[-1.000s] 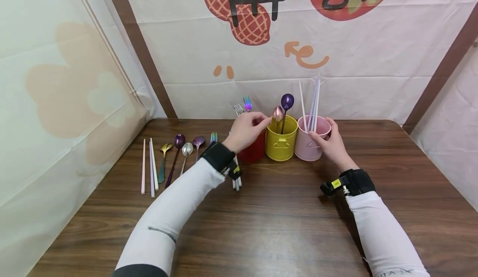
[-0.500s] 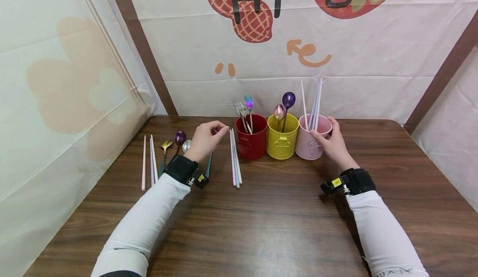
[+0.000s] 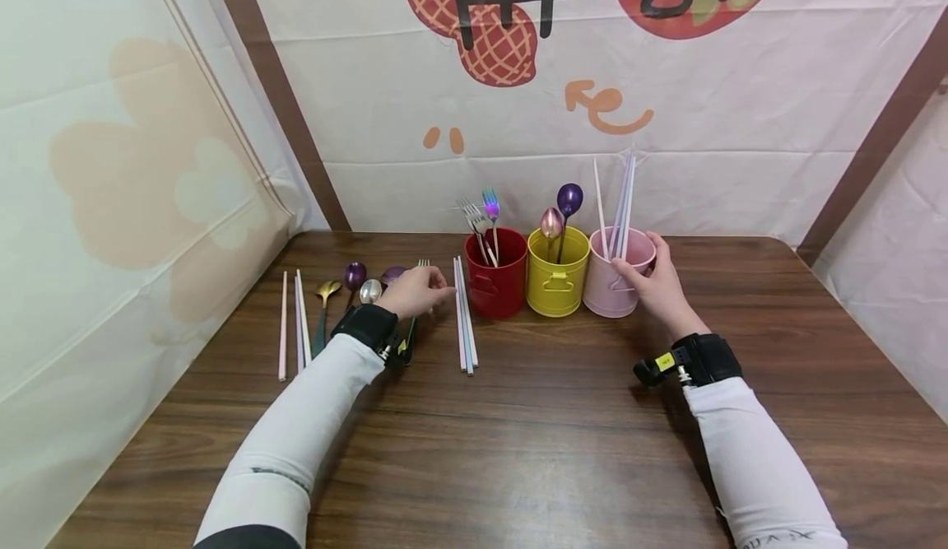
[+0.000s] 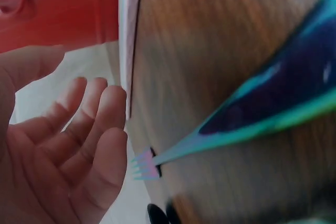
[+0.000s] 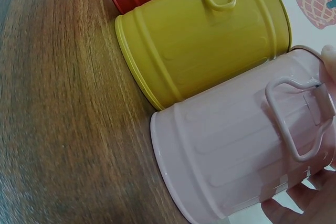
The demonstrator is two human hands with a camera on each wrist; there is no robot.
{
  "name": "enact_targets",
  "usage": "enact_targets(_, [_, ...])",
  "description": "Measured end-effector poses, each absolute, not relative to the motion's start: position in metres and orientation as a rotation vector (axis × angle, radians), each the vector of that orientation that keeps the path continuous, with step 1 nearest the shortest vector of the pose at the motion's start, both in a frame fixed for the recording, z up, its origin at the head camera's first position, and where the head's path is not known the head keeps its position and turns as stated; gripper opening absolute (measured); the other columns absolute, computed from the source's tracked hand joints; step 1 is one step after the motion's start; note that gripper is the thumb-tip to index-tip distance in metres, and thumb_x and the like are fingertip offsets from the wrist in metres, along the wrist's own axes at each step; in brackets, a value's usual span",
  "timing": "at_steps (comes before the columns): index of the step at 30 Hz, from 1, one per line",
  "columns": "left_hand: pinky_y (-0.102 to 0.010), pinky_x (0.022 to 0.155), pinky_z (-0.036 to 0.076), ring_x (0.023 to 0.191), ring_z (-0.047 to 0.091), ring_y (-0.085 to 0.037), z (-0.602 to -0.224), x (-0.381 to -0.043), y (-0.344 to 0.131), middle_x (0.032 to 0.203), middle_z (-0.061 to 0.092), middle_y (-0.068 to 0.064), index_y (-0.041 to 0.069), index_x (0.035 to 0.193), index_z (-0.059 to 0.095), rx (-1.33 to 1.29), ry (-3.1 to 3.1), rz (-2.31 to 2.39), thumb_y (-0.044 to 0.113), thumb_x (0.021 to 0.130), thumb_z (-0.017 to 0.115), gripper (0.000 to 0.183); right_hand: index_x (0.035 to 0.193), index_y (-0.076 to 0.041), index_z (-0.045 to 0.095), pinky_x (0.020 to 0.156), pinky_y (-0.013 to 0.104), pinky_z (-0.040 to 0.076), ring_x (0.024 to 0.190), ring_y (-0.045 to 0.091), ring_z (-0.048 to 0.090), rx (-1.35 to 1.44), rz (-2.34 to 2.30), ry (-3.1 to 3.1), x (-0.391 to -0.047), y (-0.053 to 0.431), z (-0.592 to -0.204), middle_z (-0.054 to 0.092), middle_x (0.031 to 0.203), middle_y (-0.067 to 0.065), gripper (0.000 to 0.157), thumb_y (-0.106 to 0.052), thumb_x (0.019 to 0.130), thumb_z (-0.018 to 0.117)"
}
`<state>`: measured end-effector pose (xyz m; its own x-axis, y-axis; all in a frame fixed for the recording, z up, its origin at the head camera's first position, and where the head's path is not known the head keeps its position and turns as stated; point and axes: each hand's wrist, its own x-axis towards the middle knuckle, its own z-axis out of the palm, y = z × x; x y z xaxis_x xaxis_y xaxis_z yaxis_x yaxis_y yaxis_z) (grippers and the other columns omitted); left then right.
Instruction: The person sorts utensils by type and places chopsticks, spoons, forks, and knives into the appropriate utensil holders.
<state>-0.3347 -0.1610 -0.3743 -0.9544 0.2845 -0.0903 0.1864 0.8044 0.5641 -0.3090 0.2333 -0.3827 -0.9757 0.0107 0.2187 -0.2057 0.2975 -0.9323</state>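
Note:
My left hand (image 3: 416,292) is above the table with its fingers loosely bent and nothing between them. Beneath and beside it lies an iridescent fork (image 4: 252,103); in the left wrist view the fingers are apart from it. In the head view that hand covers most of the fork. My right hand (image 3: 662,290) grips the rim and side of a pink bucket (image 3: 611,295), which holds several upright chopsticks (image 3: 625,207). A yellow bucket (image 3: 557,290) holding spoons (image 3: 569,200) stands beside it, followed by a red bucket (image 3: 498,290) with forks (image 3: 491,205).
Three chopsticks (image 3: 465,327) lie just left of the red bucket. Further left on the wooden table (image 3: 548,442) are a gold-headed spoon (image 3: 327,290), purple and silver spoons (image 3: 369,290), and more chopsticks (image 3: 283,327). A printed cloth (image 3: 704,121) hangs behind the table.
My left hand has moved left from the red bucket and lowered toward the fork on the table. The right hand has stayed on the pink bucket.

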Motion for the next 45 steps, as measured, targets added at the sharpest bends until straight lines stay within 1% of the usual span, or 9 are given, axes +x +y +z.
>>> enact_targets(5, [-0.027, 0.051, 0.047, 0.061, 0.056, -0.016, -0.382, -0.337, -0.155, 0.074, 0.062, -0.006, 0.007, 0.089, 0.061, 0.375, 2.76, 0.727, 0.03, 0.095, 0.063, 0.023, 0.152, -0.003, 0.007, 0.11, 0.051, 0.026, 0.137, 0.037, 0.029, 0.187, 1.768, -2.377, -0.31, 0.233, -0.383, 0.026, 0.148, 0.028, 0.081, -0.019, 0.095, 0.062])
enact_targets(12, [-0.027, 0.049, 0.047, 0.058, 0.054, -0.015, -0.387, -0.341, -0.152, 0.065, 0.058, -0.003, 0.009, 0.08, 0.061, 0.368, 2.746, 0.659, 0.03, 0.092, 0.066, 0.024, 0.151, -0.003, 0.008, 0.11, 0.05, 0.026, 0.136, 0.037, 0.03, 0.198, 1.749, -2.373, -0.307, 0.232, -0.381, 0.027, 0.148, 0.027, 0.08, -0.022, 0.095, 0.062])
enact_targets(21, [-0.03, 0.049, 0.052, 0.057, 0.056, -0.015, -0.394, -0.352, -0.149, 0.064, 0.059, -0.004, 0.009, 0.075, 0.06, 0.285, 2.742, 0.64, 0.029, 0.09, 0.067, 0.027, 0.151, -0.002, 0.008, 0.111, 0.051, 0.026, 0.137, 0.038, 0.029, 0.188, 1.768, -2.381, -0.303, 0.23, -0.376, 0.026, 0.148, 0.028, 0.08, -0.021, 0.095, 0.062])
enact_targets(26, [-0.032, 0.049, 0.053, 0.053, 0.056, -0.016, -0.389, -0.353, -0.143, 0.062, 0.058, -0.007, 0.006, 0.076, 0.058, 0.205, 2.728, 0.616, 0.025, 0.09, 0.064, 0.024, 0.149, 0.004, 0.008, 0.111, 0.052, 0.024, 0.137, 0.041, 0.027, 0.174, 1.794, -2.392, -0.29, 0.223, -0.358, 0.024, 0.147, 0.031, 0.078, -0.014, 0.095, 0.061])
enact_targets(31, [-0.028, 0.05, 0.052, 0.05, 0.057, -0.016, -0.381, -0.35, -0.137, 0.06, 0.058, -0.007, 0.003, 0.072, 0.063, 0.136, 2.728, 0.57, 0.021, 0.09, 0.063, 0.026, 0.148, 0.006, 0.009, 0.111, 0.051, 0.025, 0.137, 0.041, 0.027, 0.176, 1.79, -2.394, -0.28, 0.218, -0.349, 0.025, 0.146, 0.032, 0.076, -0.012, 0.095, 0.06])
enact_targets(35, [-0.025, 0.047, 0.049, 0.048, 0.057, -0.016, -0.377, -0.348, -0.135, 0.058, 0.057, -0.008, 0.001, 0.069, 0.062, 0.106, 2.724, 0.6, 0.016, 0.09, 0.062, 0.026, 0.149, 0.003, 0.009, 0.111, 0.052, 0.025, 0.137, 0.041, 0.028, 0.172, 1.79, -2.394, -0.288, 0.222, -0.358, 0.026, 0.147, 0.031, 0.078, -0.015, 0.094, 0.062])
enact_targets(38, [-0.024, 0.045, 0.049, 0.045, 0.057, -0.014, -0.379, -0.349, -0.136, 0.056, 0.056, -0.006, 0.003, 0.068, 0.059, 0.099, 2.72, 0.627, 0.015, 0.089, 0.063, 0.024, 0.151, 0.0, 0.009, 0.11, 0.052, 0.025, 0.137, 0.039, 0.028, 0.167, 1.778, -2.401, -0.298, 0.228, -0.37, 0.026, 0.148, 0.029, 0.08, -0.02, 0.095, 0.062])
enact_targets(40, [-0.025, 0.045, 0.05, 0.044, 0.057, -0.014, -0.38, -0.35, -0.138, 0.056, 0.056, -0.006, 0.003, 0.067, 0.058, 0.083, 2.71, 0.661, 0.015, 0.088, 0.063, 0.024, 0.151, -0.003, 0.008, 0.11, 0.052, 0.026, 0.137, 0.038, 0.028, 0.168, 1.766, -2.407, -0.303, 0.231, -0.377, 0.025, 0.149, 0.028, 0.081, -0.023, 0.095, 0.062])
enact_targets(45, [-0.028, 0.05, 0.054, 0.047, 0.06, -0.014, -0.382, -0.352, -0.145, 0.059, 0.058, -0.008, 0.002, 0.07, 0.059, 0.029, 2.646, 0.816, 0.017, 0.088, 0.066, 0.025, 0.152, -0.005, 0.008, 0.11, 0.051, 0.026, 0.137, 0.037, 0.029, 0.192, 1.744, -2.389, -0.307, 0.232, -0.382, 0.026, 0.149, 0.027, 0.081, -0.025, 0.095, 0.062])
